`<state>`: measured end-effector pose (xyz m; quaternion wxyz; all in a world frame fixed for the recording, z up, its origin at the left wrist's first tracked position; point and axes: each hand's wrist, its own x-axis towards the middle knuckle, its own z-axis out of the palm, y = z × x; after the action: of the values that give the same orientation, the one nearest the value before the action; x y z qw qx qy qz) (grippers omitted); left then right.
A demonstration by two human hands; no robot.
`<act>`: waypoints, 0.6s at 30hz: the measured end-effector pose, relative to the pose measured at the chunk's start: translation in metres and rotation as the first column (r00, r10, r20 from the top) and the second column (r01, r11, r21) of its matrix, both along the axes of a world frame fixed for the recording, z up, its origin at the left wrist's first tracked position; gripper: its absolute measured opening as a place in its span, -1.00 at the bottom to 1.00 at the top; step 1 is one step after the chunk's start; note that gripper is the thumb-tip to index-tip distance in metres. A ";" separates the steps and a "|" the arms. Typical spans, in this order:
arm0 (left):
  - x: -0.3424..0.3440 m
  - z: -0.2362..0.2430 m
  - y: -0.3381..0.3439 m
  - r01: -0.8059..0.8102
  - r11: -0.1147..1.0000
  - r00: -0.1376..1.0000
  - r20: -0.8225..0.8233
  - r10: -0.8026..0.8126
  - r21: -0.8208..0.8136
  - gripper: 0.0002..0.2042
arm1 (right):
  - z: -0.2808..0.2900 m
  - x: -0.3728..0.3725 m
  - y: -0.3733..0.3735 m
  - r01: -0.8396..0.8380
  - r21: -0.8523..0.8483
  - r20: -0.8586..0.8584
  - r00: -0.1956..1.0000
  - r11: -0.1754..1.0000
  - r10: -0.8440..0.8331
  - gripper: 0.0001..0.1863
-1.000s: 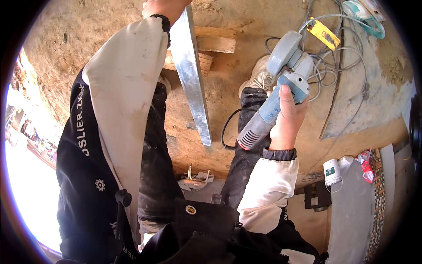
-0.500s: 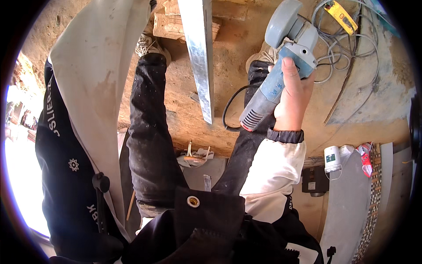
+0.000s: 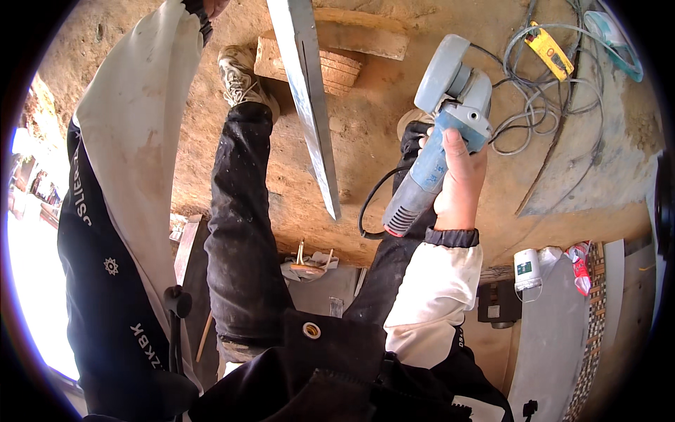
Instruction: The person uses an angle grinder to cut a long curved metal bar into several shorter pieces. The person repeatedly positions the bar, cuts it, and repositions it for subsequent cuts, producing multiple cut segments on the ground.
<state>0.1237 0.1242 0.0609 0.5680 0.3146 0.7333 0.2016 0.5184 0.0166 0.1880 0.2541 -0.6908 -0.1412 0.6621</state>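
My right hand (image 3: 460,179) is wrapped around the blue-grey body of an angle grinder (image 3: 432,158), its thumb along the top. The grinder's grey guard (image 3: 443,74) points away from me, and its cord loops out from the rear end. Only a sliver of my left hand (image 3: 216,7) shows at the upper edge beyond the dark cuff; its fingers are out of the picture. Between my legs lies a long grey metal bar (image 3: 304,84), its near end tapering to a point in this view. Part of the bar passes over wooden blocks (image 3: 341,70).
Coiled grey cable (image 3: 524,105) lies at the far right beside a yellow-and-black object (image 3: 550,50) and a teal item (image 3: 619,49). A white bucket (image 3: 527,271), a red packet (image 3: 580,271) and a dark box (image 3: 498,304) are at the right. My shoe (image 3: 242,77) stands beside the blocks.
The view has shifted, so most things sit lower. The grinder has come slightly nearer to me. My left arm has moved left, bringing part of the hand into view. The bar slants more.
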 end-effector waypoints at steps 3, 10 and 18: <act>0.006 0.010 -0.002 0.051 0.999 0.988 -0.143 -0.049 0.009 -0.71 | 0.001 -0.011 -0.003 -0.061 -0.065 -0.033 0.998 0.996 0.059 -0.35; 0.041 0.017 0.004 0.079 0.997 0.944 -0.320 -0.078 -0.010 -0.72 | -0.018 -0.005 -0.011 -0.124 -0.173 -0.232 0.969 0.977 0.082 -0.34; -0.010 -0.007 -0.028 0.162 0.986 0.800 -0.580 -0.153 -0.038 -0.16 | -0.032 -0.002 -0.011 -0.119 -0.247 -0.387 0.922 0.962 0.014 -0.26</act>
<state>0.1138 0.0964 0.0542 0.3300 0.4246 0.8414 0.0533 0.5166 0.0054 0.1564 0.1588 -0.5712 -0.0224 0.8050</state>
